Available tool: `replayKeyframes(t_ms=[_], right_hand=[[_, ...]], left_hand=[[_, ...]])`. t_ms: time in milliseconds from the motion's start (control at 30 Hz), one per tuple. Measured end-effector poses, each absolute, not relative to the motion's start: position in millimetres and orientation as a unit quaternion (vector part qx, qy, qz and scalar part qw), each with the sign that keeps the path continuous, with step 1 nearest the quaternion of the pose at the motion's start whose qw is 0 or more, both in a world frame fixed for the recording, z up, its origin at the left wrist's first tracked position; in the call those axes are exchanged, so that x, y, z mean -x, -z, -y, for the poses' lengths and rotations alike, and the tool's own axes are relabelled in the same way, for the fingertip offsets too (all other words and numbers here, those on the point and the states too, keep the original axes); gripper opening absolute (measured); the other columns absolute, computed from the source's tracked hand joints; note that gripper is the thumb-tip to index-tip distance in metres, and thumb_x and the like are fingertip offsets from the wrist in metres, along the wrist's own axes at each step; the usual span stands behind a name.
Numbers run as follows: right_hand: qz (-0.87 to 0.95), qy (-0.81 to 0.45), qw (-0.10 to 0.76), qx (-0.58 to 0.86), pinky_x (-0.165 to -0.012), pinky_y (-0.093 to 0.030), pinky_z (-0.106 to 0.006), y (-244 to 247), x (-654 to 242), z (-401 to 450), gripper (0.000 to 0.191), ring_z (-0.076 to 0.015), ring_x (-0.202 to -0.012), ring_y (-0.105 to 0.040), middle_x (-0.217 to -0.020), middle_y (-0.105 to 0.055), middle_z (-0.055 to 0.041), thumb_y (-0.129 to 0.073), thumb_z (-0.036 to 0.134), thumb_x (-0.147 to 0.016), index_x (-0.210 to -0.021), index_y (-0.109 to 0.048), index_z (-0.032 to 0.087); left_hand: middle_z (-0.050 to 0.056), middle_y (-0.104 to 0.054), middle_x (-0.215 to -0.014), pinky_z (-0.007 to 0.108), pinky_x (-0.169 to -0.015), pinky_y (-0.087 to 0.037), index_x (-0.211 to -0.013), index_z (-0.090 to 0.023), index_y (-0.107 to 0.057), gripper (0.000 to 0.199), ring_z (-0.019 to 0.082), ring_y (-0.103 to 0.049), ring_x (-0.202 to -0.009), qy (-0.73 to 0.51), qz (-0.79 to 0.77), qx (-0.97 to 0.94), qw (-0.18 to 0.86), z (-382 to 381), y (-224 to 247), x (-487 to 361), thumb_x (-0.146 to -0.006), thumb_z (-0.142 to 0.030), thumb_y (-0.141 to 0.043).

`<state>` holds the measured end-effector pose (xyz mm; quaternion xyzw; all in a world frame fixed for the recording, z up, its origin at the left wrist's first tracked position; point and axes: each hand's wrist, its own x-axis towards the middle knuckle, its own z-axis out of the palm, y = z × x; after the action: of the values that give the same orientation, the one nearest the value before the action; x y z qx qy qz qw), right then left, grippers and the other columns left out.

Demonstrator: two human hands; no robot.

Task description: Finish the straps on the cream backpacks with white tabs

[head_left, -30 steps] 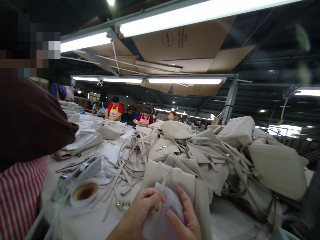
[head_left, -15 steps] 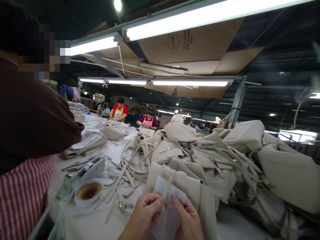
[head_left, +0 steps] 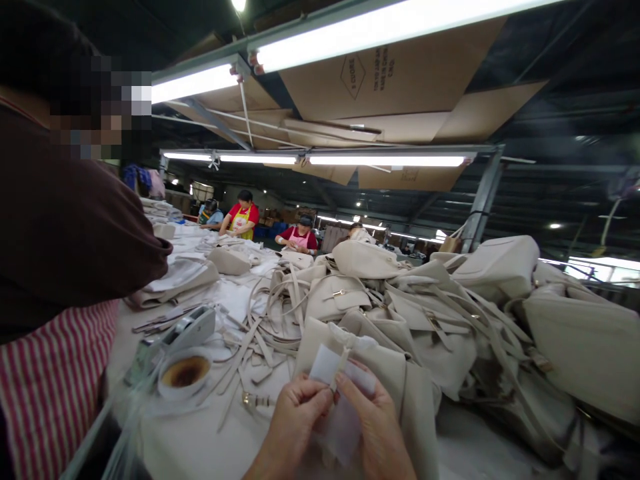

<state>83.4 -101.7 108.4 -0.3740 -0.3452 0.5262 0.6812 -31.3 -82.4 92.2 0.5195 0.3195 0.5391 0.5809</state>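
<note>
My left hand (head_left: 300, 417) is closed in a pinch at the narrow pale strap (head_left: 344, 359), low in the middle of the view. My right hand (head_left: 375, 420) grips a thin white sheet (head_left: 340, 427), its thumb pressed on the strap close to the left fingertips. The sheet lies behind the strap and sticks out on both sides. Both hands are in front of a beige bag (head_left: 385, 363), whose gathered white top edge shows just beyond them. What exactly lies between the left fingertips is hidden.
A heap of beige bags (head_left: 420, 320) fills the right side. Loose straps (head_left: 245, 353), a tape dispenser (head_left: 185, 333), a round dish with brown residue (head_left: 163, 383) and a metal buckle (head_left: 249, 400) lie leftward. A co-worker's dark sleeve (head_left: 100, 227) is close at left; other people work farther back.
My right thumb has moved left and up onto the strap, closer to my left fingertips. A small gold-coloured piece seen at my left fingers before is now hidden. The view has shifted slightly.
</note>
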Motion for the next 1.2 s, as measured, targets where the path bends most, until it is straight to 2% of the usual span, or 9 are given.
replayKeyframes(t_ms=[133,267,367,467,567,833,967,1067,1200], right_hand=[[0.382,-0.52,0.673,0.363,-0.063,-0.054,-0.031,-112.9,-86.0,101.8,0.034,-0.0225,-0.071,-0.069,-0.079,-0.074,-0.003,-0.084,0.034,-0.063,-0.09,-0.069,0.018],[0.38,-0.539,0.663,0.354,-0.06,-0.052,-0.031,-113.0,-92.3,103.3,0.026,-0.0202,-0.063,-0.066,-0.074,-0.073,-0.0011,-0.082,0.033,-0.066,-0.084,-0.069,0.02],[0.375,-0.553,0.658,0.347,-0.056,-0.051,-0.03,-112.9,-93.3,103.4,0.024,-0.0181,-0.058,-0.063,-0.07,-0.07,0.0001,-0.082,0.031,-0.065,-0.08,-0.068,0.021],[0.376,-0.552,0.655,0.353,-0.054,-0.048,-0.027,-112.3,-93.3,102.4,0.026,-0.015,-0.053,-0.058,-0.064,-0.065,0.0022,-0.083,0.031,-0.064,-0.08,-0.066,0.02],[0.384,-0.532,0.654,0.377,-0.054,-0.047,-0.025,-110.7,-95.6,101.2,0.029,-0.0138,-0.054,-0.058,-0.064,-0.065,0.003,-0.084,0.032,-0.062,-0.081,-0.065,0.019],[0.434,-0.479,0.629,0.432,-0.057,-0.046,-0.024,-114.1,-105.9,102.0,0.028,-0.0136,-0.059,-0.056,-0.066,-0.065,0.002,-0.081,0.034,-0.065,-0.082,-0.067,0.018],[0.444,-0.466,0.628,0.436,-0.059,-0.046,-0.023,-115.7,-107.7,104.2,0.028,-0.0137,-0.061,-0.057,-0.067,-0.066,0.0019,-0.08,0.035,-0.066,-0.083,-0.067,0.018],[0.44,-0.462,0.628,0.445,-0.058,-0.046,-0.023,-115.3,-108.0,106.1,0.031,-0.0141,-0.061,-0.058,-0.066,-0.066,0.0022,-0.081,0.039,-0.065,-0.084,-0.068,0.018],[0.413,-0.456,0.648,0.448,-0.061,-0.05,-0.026,-110.9,-108.2,112.4,0.047,-0.0179,-0.067,-0.064,-0.078,-0.072,-0.0001,-0.083,0.042,-0.063,-0.102,-0.069,0.02]], left_hand=[[0.002,-0.059,-0.081,0.024,-0.059,-0.037,-0.075,-0.016,-0.072,0.026,0.014,-0.052,-0.069,-0.563,-0.303,-0.495,0.589,84.4,-93.0,46.1,-0.063,-0.039,-0.078],[-0.003,-0.062,-0.073,0.02,-0.051,-0.037,-0.099,-0.022,-0.065,0.044,0.008,-0.051,-0.053,-0.579,-0.261,-0.386,0.669,79.7,-93.7,65.1,-0.062,-0.038,-0.082],[-0.004,-0.06,-0.06,0.019,-0.045,-0.036,-0.087,-0.016,-0.066,0.04,0.006,-0.046,-0.043,-0.54,-0.24,-0.354,0.725,74.1,-89.1,65.6,-0.063,-0.044,-0.081],[0.001,-0.064,-0.056,0.024,-0.054,-0.044,-0.073,-0.013,-0.069,0.035,0.012,-0.056,-0.048,-0.482,-0.263,-0.367,0.751,71.9,-84.2,54.0,-0.055,-0.037,-0.086],[0.003,-0.065,-0.053,0.028,-0.054,-0.045,-0.067,-0.012,-0.072,0.032,0.015,-0.058,-0.047,-0.451,-0.285,-0.391,0.75,71.1,-85.6,40.0,-0.048,-0.033,-0.088],[0.003,-0.061,-0.049,0.025,-0.051,-0.037,-0.061,-0.011,-0.073,0.029,0.011,-0.049,-0.044,-0.465,-0.235,-0.457,0.721,59.3,-109.9,22.5,-0.052,-0.036,-0.085],[0.002,-0.059,-0.05,0.024,-0.048,-0.03,-0.064,-0.01,-0.074,0.036,0.009,-0.043,-0.044,-0.448,-0.275,-0.504,0.686,57.3,-119.4,16.6,-0.053,-0.044,-0.082],[-0.001,-0.053,-0.047,0.024,-0.047,-0.022,-0.057,-0.012,-0.07,0.03,0.007,-0.036,-0.043,-0.433,-0.322,-0.551,0.637,56.5,-125.6,11.9,-0.055,-0.04,-0.078],[-0.004,-0.044,-0.042,0.025,-0.046,-0.019,-0.046,-0.016,-0.058,0.025,0.007,-0.032,-0.043,-0.441,-0.342,-0.587,0.587,55.3,-133.8,5.2,-0.057,-0.034,-0.07]])
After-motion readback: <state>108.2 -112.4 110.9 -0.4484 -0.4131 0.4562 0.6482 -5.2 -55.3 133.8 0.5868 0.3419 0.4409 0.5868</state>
